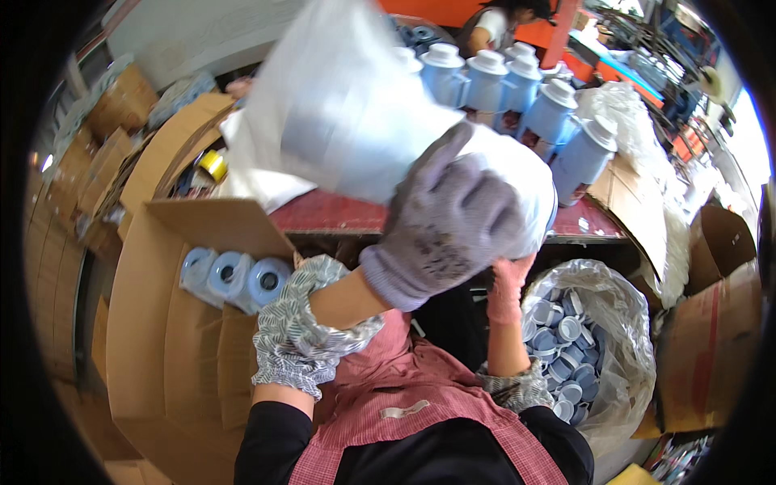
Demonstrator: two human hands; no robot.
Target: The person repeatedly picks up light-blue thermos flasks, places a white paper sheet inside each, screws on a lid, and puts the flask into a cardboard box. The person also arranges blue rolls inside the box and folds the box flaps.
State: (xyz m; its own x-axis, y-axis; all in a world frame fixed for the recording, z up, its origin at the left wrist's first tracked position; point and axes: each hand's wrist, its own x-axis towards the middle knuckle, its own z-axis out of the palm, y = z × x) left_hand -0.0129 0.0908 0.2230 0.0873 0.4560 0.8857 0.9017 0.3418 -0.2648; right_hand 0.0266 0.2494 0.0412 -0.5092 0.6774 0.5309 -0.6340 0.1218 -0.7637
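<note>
My left hand [451, 224], in a grey knitted glove with dark stains, is curled over a thin white plastic bag [339, 66]. A pale blue body, blurred by motion, shows through the bag; it looks like a jug lying sideways. My right hand [512, 273], in a pink glove, holds the right end of this bundle from below, its fingers mostly hidden behind it. Beyond the bundle, several light-blue jugs [539, 115] with white lids and handles stand upright on the red tabletop [333, 213].
An open cardboard box [139, 315] at left holds three bagged blue jugs [227, 273]. To the right, a plastic-lined container [630, 327] holds many grey-blue caps [570, 357]. Cardboard [633, 212] leans at the table's right edge. Another person [494, 30] is beyond the table.
</note>
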